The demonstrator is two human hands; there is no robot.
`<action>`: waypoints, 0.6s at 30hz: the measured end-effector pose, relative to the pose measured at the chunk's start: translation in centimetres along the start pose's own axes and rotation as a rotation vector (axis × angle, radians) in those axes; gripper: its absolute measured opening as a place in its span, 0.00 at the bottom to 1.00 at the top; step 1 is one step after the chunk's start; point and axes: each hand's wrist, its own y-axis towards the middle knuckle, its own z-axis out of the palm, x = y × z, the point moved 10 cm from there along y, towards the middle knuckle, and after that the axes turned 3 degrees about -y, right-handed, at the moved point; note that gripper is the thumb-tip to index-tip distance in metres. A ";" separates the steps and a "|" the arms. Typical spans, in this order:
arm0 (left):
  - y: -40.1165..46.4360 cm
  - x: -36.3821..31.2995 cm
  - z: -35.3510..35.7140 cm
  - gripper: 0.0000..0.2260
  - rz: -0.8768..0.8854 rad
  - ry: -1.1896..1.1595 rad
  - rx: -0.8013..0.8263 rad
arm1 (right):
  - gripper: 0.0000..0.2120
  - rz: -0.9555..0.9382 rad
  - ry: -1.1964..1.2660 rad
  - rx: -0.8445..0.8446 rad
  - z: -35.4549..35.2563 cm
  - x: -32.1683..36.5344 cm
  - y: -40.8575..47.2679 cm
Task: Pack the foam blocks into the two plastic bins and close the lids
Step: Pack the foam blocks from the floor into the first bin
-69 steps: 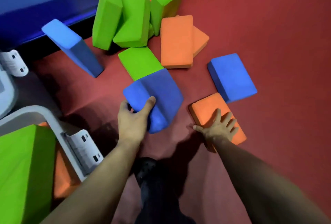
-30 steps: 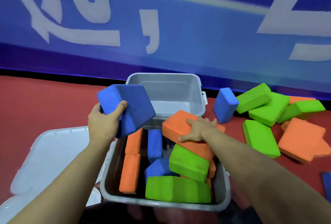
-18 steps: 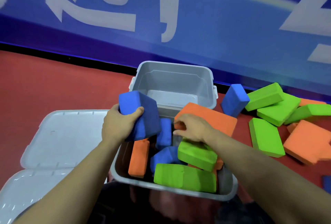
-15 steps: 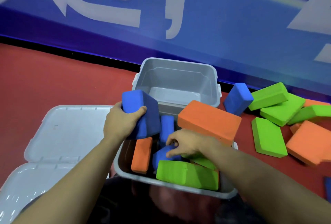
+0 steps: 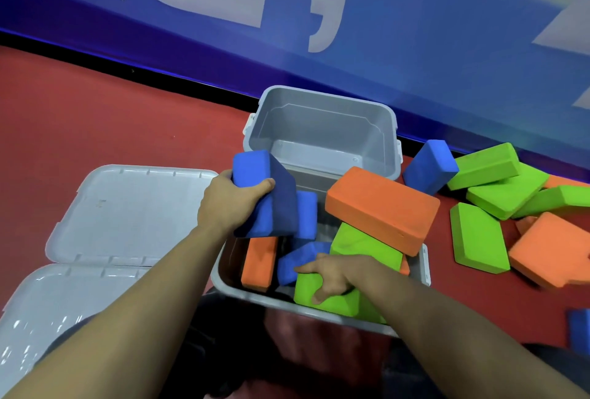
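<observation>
My left hand (image 5: 230,203) grips a blue foam block (image 5: 266,197) over the left side of the near grey bin (image 5: 424,271). That bin holds several orange, blue and green blocks. My right hand (image 5: 332,275) reaches into it and grips the end of a green block (image 5: 322,301) at the front. A large orange block (image 5: 383,207) lies tilted across the bin's far right corner. Behind it stands a second grey bin (image 5: 319,104), with nothing inside.
Two pale lids (image 5: 127,210) lie open on the red floor to the left. Loose blocks lie at the right: a blue one (image 5: 429,170), green ones (image 5: 479,242), an orange one (image 5: 552,248). A blue wall (image 5: 415,31) runs behind.
My right hand let go of the orange block, which now rests on the bin's corner, and moved down onto the green block. My left hand lowered the blue block toward the bin.
</observation>
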 end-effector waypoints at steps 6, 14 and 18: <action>-0.3 0.2 0.5 0.29 -0.006 0.055 0.021 | 0.23 0.098 -0.076 -0.194 -3.0 -0.1 0.3; 1.1 2.0 0.1 0.22 -0.078 0.011 -0.010 | 0.23 0.239 -0.257 -0.393 -3.8 1.3 5.0; 1.9 2.3 0.0 0.23 -0.092 -0.015 -0.007 | 0.23 0.369 -0.319 -0.201 -2.2 1.4 9.2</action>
